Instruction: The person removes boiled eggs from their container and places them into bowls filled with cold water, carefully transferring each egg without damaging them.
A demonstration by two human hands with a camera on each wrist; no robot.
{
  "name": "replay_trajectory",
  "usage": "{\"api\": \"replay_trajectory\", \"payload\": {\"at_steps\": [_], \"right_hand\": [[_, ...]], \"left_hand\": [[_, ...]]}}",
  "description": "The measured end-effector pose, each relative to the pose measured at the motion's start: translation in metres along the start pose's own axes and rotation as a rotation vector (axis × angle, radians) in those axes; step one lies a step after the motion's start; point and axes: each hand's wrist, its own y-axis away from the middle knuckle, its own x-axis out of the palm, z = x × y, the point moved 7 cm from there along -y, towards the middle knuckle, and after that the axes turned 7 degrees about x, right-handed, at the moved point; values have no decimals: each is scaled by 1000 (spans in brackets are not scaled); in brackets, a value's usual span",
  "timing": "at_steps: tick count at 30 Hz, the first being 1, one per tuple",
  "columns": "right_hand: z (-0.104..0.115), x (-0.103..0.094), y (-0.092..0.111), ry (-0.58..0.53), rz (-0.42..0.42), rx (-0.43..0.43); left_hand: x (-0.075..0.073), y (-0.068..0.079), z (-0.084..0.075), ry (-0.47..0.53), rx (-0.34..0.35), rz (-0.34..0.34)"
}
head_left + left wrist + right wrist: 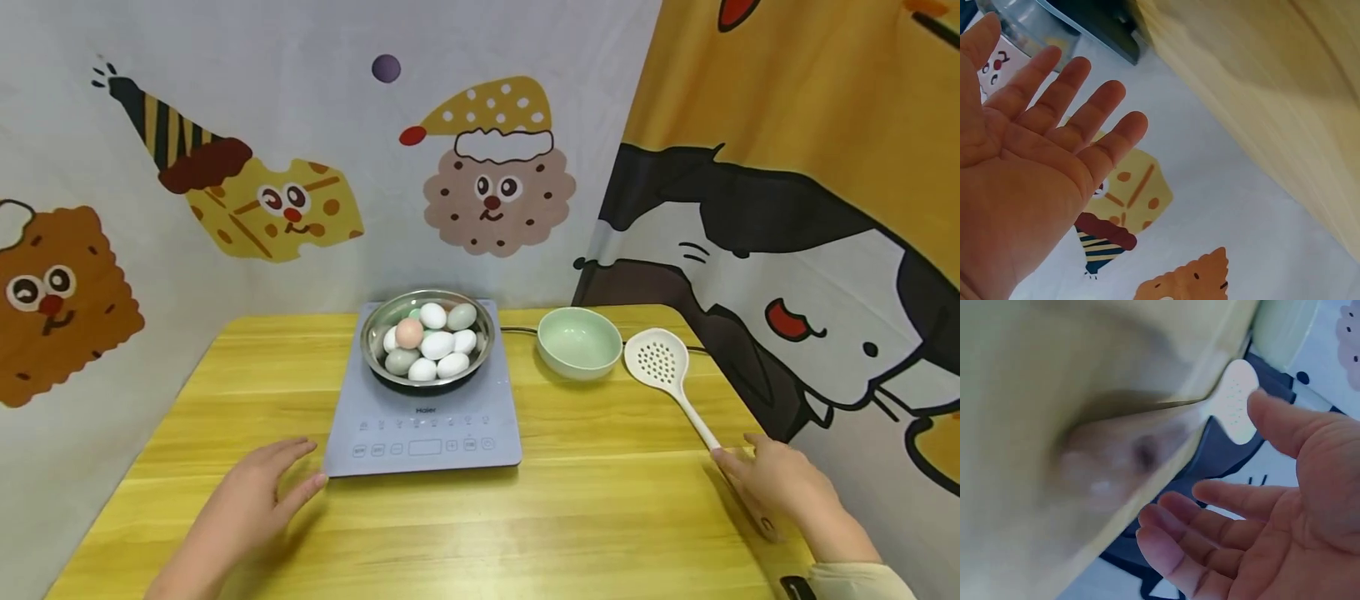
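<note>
Though hands (pixel 251 500) near edges (pixel 328 468), tabletop (pixel 585 517) between.

Wood-grain counter (pixel 600 525), yellowish. Pale cloth backdrop (pixel 300 50) behind it and along the left. Prints on it, left to right: brown square biscuit (pixel 82 275), partly cut off by the frame edge; yellow cheese wedge (pixel 273 229) wearing a striped party hat (pixel 172 129); purple dot (pixel 386 68); pinkish round cookie (pixel 498 229) in a spotted yellow nightcap (pixel 513 104). Right side: mustard-yellow cloth area (pixel 787 92) above a big tilted black-and-white cartoon animal (pixel 810 325), red mouth. Black cable (pixel 517 330) lies near the counter's back edge.
</note>
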Motion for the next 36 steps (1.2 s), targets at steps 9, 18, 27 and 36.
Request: {"api": "replay_trajectory", "payload": {"at_steps": [9, 18, 27, 36], "right_hand": [[2, 17, -4, -10, -18, -70], [4, 19, -4, -25, -62, -82], [-9, 18, -7, -149, -32, -49], [-44, 20, 10, -695, 241, -38]], "left_hand": [[11, 2, -13, -13, 6, -20], [16, -2, -21, -32, 26, -48], [20, -3, -23, -37, 9, -47], [21, -3, -22, -29, 3, -44]]}}
